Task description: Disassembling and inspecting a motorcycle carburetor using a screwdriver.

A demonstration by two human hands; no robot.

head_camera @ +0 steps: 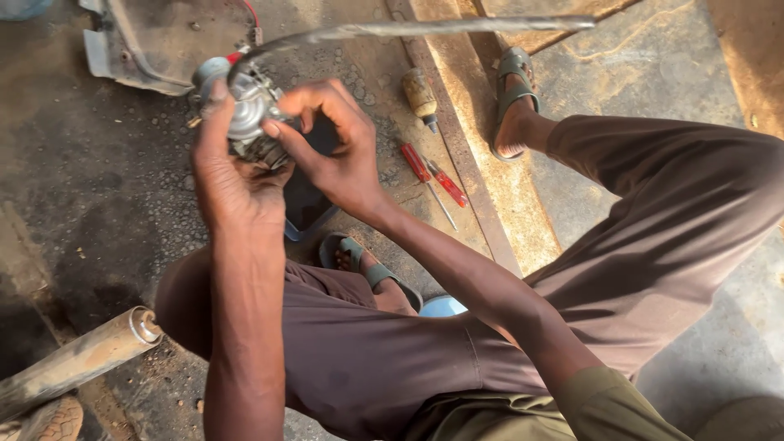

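Above the oily workshop floor (pixel 98 204), held up in front of the seated person's knees, sits a small grey metal carburettor (pixel 247 114), dirty at its lower edge. Left hand (pixel 229 175) cups it from below and behind; the grip is closed on the body, thumb running up the left side to the round top. Right hand (pixel 339 151) comes in from the right, with thumb and forefinger pinched on the near face of the carburettor; whether they hold a small part there cannot be told. A dark cable (pixel 408 29) runs from the top of the carburettor away to the upper right, and a short red wire (pixel 237 57) shows at the same spot.

Just under the hands lies a dark tray with a blue rim (pixel 306 216), on the floor. Right of it: two red-handled screwdrivers (pixel 433 175), side by side, and a yellowish-handled one (pixel 421 96) further up. A raised rusty metal strip (pixel 490 180) crosses the floor diagonally beside them.

Person wears brown trousers (pixel 653 212) and green sandals (pixel 514 82); one foot rests on the strip, the other near the tray. A grey plastic panel (pixel 151 45) lies at upper left. A rusty pipe end (pixel 90 351) enters at lower left.
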